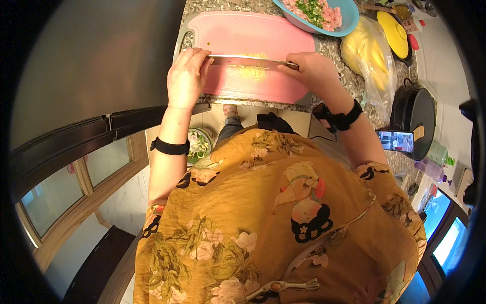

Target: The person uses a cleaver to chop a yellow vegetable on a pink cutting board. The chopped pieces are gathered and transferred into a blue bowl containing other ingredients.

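A pink cutting board [243,32] with a grey edge lies on the counter. Across it a kitchen knife [246,62] is held level, its blade over a small heap of finely chopped pale yellow food [252,73], perhaps ginger or garlic. My right hand [313,72] is closed round the knife's handle at the right. At the blade's far left end, the fingers of my left hand [190,74] pinch the tip. Beyond the board's upper right corner stands a blue bowl [351,17] of minced meat [330,17] topped with chopped green herbs.
Right of the board lies a clear plastic bag [370,60] with yellow contents. Past it are a yellow lid [393,34], a round black case [414,110], a phone [396,141] and bottles. A bin [199,144] with vegetable scraps stands below the counter. A dark cabinet or appliance borders the left.
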Demonstrator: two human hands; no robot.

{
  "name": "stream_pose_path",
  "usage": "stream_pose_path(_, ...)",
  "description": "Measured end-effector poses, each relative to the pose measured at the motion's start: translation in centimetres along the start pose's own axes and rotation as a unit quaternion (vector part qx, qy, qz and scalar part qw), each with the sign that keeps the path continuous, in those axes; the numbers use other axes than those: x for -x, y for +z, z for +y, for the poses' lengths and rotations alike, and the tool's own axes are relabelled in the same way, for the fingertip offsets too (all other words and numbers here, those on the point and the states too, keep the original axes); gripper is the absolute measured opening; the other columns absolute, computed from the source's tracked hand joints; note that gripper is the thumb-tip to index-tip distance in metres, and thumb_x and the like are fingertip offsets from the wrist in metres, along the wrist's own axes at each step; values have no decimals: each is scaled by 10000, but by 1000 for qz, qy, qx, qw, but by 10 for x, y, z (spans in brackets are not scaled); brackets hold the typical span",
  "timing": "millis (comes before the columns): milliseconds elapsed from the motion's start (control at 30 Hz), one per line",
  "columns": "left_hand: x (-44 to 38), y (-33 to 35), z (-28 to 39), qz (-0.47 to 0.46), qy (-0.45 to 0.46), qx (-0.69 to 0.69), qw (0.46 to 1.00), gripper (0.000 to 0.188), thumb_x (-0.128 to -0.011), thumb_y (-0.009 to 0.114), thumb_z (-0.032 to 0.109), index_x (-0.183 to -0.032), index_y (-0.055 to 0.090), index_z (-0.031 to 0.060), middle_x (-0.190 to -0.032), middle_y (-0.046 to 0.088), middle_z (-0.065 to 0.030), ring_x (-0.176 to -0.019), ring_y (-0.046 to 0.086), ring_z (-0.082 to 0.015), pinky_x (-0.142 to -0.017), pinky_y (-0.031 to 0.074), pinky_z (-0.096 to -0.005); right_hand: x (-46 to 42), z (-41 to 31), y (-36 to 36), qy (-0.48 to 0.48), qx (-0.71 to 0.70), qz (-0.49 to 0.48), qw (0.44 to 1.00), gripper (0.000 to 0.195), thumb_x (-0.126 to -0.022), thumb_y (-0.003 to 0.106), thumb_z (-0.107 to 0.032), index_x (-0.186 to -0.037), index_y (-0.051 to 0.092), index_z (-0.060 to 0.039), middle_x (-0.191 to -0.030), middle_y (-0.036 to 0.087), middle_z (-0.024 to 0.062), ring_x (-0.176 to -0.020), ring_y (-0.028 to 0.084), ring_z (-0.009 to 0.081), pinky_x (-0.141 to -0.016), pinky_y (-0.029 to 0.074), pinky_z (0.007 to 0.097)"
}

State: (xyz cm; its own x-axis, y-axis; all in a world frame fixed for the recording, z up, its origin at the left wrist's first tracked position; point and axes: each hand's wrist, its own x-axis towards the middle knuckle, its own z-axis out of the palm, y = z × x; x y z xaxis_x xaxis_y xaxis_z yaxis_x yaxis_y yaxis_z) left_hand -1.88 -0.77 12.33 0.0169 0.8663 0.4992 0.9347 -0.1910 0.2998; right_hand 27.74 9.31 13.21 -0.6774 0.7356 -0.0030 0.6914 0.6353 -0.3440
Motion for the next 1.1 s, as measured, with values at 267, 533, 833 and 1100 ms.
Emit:
stream_pose_path(267, 13, -4, 4, -74, -6, 13, 997, 103, -836, 750, 91, -935, 731, 68, -892, 687, -65, -880, 676, -272, -804, 550, -378, 15, 4, 17, 8, -28, -27, 999, 384, -927, 662, -492, -823, 681, -122, -742, 683, 109, -727, 680, 350, -617, 541, 478)
stream_pose_path(533, 20, 9, 3, -23, -19, -14, 999, 112, -859, 727, 94, -969, 744, 80, -933, 705, -62, -905, 678, -277, -832, 544, -384, 11, 0, 11, -21, 35, 42, 998, 363, -931, 656, -464, -802, 665, -124, -723, 672, 97, -712, 675, 341, -628, 542, 483)
stream_pose_path(833, 6, 21, -7, -13, -13, -27, 999, 123, -867, 707, 86, -983, 747, 92, -951, 709, -59, -939, 673, -283, -884, 523, -399, -13, 12, 21, -3, 53, 29, 998, 354, -917, 661, -479, -841, 694, -135, -731, 679, 87, -721, 685, 323, -620, 539, 464)
stream_pose_path(1100, 5, 26, -9, -15, -6, -59, 998, 113, -866, 725, 114, -973, 760, 108, -936, 719, -27, -933, 680, -255, -978, 494, -391, -14, 14, 19, -12, 46, 42, 998, 331, -884, 698, -471, -843, 713, -143, -752, 694, 92, -741, 691, 323, -635, 536, 475)
